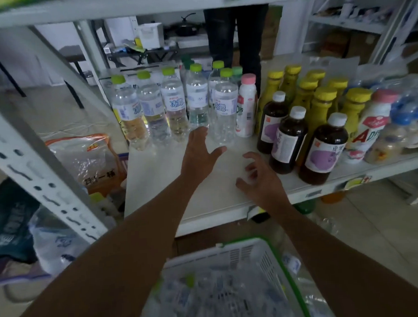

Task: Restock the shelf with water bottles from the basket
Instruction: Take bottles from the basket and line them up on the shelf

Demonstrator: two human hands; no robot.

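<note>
Several clear water bottles [173,107] with green caps stand in rows at the back left of the white shelf [170,184]. The nearest one [225,109] stands a little in front of the row. My left hand [200,154] hovers over the shelf just before that bottle, fingers spread, holding nothing. My right hand [260,177] is lower and to the right, fingers loosely curled, empty. A white basket with a green rim [236,285] sits below my arms with blurred water bottles inside.
Dark bottles with purple labels [323,150], yellow-capped bottles [321,106] and pink-capped milk bottles [246,105] fill the shelf's right side. A grey shelf upright [34,167] slants at left. A person's dark trousers [235,40] stand behind the shelf. Plastic bags lie on the floor at left.
</note>
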